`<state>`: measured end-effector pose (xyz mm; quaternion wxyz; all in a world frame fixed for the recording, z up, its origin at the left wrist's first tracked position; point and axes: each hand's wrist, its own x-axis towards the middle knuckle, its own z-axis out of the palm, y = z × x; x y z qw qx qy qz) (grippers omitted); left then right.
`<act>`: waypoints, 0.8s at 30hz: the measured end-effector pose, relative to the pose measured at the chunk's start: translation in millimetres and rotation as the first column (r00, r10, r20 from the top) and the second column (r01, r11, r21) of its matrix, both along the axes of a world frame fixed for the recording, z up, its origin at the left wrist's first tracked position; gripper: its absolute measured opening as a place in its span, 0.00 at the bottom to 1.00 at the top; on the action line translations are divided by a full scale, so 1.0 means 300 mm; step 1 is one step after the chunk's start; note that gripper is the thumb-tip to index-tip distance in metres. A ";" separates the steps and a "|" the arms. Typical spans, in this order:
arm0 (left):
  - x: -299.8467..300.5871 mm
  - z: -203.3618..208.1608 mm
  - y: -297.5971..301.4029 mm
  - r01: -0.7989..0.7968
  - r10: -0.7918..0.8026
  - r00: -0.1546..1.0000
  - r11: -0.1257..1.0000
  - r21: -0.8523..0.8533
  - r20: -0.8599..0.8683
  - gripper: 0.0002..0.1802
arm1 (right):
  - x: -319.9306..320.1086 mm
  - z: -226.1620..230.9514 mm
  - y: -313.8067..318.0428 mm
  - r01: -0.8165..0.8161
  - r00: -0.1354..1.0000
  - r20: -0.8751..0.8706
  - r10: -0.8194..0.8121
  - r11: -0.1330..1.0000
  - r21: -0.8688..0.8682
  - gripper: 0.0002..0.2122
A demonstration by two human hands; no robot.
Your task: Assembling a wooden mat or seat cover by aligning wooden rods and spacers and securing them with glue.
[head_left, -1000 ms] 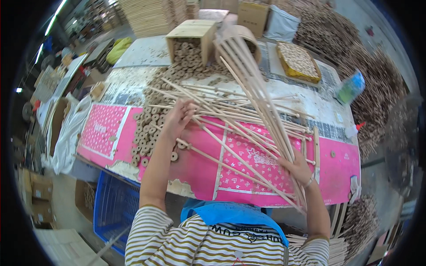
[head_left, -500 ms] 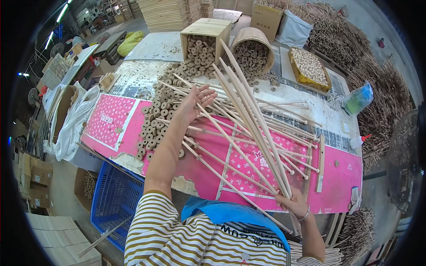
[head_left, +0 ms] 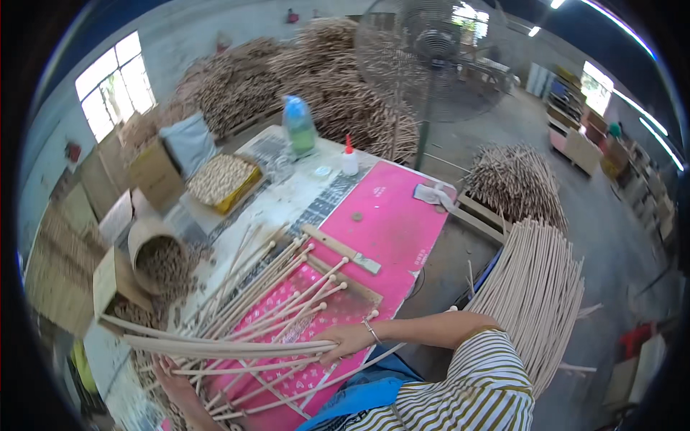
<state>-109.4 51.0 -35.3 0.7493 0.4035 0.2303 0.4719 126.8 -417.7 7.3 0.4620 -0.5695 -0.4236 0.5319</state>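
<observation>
My right hand [head_left: 343, 340] is closed around one end of a bundle of long, pale wooden rods [head_left: 237, 350], which stretches leftward over the table. My left hand [head_left: 172, 381] is beside the bundle's far part, low at the left, its visible fingers stretched out near the rods. Below and beyond the bundle, several ball-ended wooden sticks [head_left: 277, 281] lie on a pink patterned sheet [head_left: 392, 208]. Some of the nearer sticks carry small wooden rings, partly hidden by my left arm.
A round wooden tub [head_left: 141, 233] and a wooden box [head_left: 109, 281] spill wooden rings at the left. Beyond are a yellow tray of small balls [head_left: 243, 192], a red-tipped bottle [head_left: 350, 162] and a plastic bag [head_left: 297, 128]. A large rod stack [head_left: 532, 302] is at right; a fan [head_left: 435, 47] stands behind.
The view has swung to the right, bringing the fan and the right-hand rod stack into fuller sight. My right hand still grips the bundle; my left hand is now close beside the rods.
</observation>
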 end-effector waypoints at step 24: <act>0.021 0.003 -0.377 0.564 -0.487 0.440 0.804 -0.190 -0.754 0.25 | 0.207 0.273 0.401 0.050 0.136 0.882 -0.452 0.892 0.449 0.12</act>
